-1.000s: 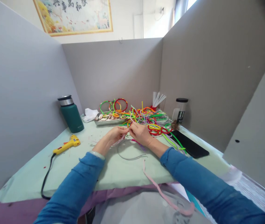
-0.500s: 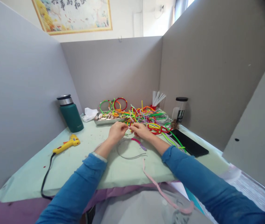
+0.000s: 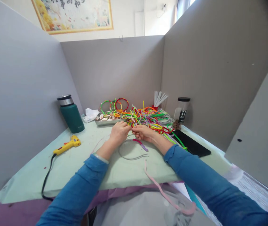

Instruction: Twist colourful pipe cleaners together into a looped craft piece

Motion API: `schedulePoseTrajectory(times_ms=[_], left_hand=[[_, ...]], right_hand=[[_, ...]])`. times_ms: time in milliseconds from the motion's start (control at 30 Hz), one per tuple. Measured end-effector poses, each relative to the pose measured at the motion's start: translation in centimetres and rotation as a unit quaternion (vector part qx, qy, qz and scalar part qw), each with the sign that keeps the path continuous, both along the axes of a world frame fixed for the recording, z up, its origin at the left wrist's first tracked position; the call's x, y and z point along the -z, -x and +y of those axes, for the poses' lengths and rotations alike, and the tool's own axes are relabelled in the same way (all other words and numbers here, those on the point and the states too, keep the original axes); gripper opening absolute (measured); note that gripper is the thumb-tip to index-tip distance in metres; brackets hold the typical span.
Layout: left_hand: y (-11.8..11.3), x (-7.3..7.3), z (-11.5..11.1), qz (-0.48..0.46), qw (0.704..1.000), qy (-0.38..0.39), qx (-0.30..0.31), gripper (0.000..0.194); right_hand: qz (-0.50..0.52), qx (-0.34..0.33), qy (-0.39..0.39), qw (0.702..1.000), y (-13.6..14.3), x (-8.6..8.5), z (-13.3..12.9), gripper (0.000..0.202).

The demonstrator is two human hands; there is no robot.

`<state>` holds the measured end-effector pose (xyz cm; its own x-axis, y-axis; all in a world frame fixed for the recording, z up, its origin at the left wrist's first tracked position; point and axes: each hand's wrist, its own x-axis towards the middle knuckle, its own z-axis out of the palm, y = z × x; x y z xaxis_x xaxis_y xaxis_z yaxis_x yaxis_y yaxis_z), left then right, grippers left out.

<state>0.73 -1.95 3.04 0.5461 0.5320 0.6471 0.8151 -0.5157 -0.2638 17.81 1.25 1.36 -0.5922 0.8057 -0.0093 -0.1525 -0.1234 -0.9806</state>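
My left hand [image 3: 120, 133] and my right hand [image 3: 143, 132] meet above the middle of the table, fingertips pinched together. Between them is a thin pale pink pipe cleaner [image 3: 99, 145], mostly hidden by my fingers; a faint length of it shows left of my left wrist. Just below the hands lies a grey wire hoop [image 3: 124, 154], its ends open at the right and part of it wrapped in magenta and purple [image 3: 138, 143]. Another pink pipe cleaner [image 3: 157, 185] hangs over the front edge onto my lap.
Behind the hands are a metal tray [image 3: 110, 122] of shells, finished coloured rings [image 3: 122, 99] and a heap of pipe cleaners [image 3: 150, 116]. A yellow glue gun [image 3: 68, 145] and green bottle [image 3: 72, 116] stand left. Right are a black phone-like slab [image 3: 192, 144] and clear jar [image 3: 182, 111].
My fingers have shifted slightly, with the right hand's fingers curled in more. The pale strand by my left wrist now lies farther out to the left. The hoop stays put.
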Motion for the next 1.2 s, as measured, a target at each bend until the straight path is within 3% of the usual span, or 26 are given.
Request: schedulePoseTrajectory(times_ms=[167, 400, 467, 667, 767, 867, 967, 1033, 1133, 1200], left_hand=[[0.0, 0.0, 0.0, 0.026, 1.0, 0.001, 0.009, 0.025], [-0.2, 0.0, -0.3, 0.036, 0.999, 0.034, -0.007, 0.025], [-0.2, -0.1, -0.3, 0.029, 0.999, 0.034, -0.005, 0.024], [-0.2, -0.5, -0.4, 0.047, 0.998, 0.011, 0.031, 0.025], [-0.2, -0.8, -0.5, 0.079, 0.996, 0.006, 0.045, 0.025], [-0.3, -0.8, -0.6, 0.095, 0.994, 0.005, 0.046, 0.023], [-0.5, -0.6, -0.6, 0.077, 0.996, 0.024, 0.035, 0.021], [-0.6, -0.3, -0.4, 0.032, 0.998, 0.054, 0.022, 0.02], [-0.4, 0.1, 0.2, -0.105, 0.982, 0.157, -0.012, 0.018], [0.0, 0.3, 0.8, -0.23, 0.93, 0.285, -0.018, 0.015]], right_hand=[[0.001, -0.02, 0.014, 1.0, -0.4, 0.1, 0.4, 0.024], [-0.046, 0.059, -0.105, 0.992, 0.2, 0.2, -0.2, 0.02], [-0.028, 0.046, -0.08, 0.995, 0.1, 0.2, -0.1, 0.02], [0.033, -0.062, 0.087, 0.994, -0.8, 0.0, 0.9, 0.012], [0.023, -0.092, 0.113, 0.989, -1.2, -0.1, 1.0, 0.013], [0.001, -0.078, 0.05, 0.996, -1.1, -0.1, 0.6, 0.018], [-0.071, -0.003, -0.103, 0.992, -0.5, 0.0, 0.2, 0.016], [-0.15, 0.076, -0.262, 0.95, -0.1, 0.2, -0.1, 0.01], [-0.238, 0.17, -0.507, 0.811, 0.4, 0.4, -0.6, 0.004], [-0.271, 0.186, -0.611, 0.72, 0.6, 0.5, -0.9, 0.005]])
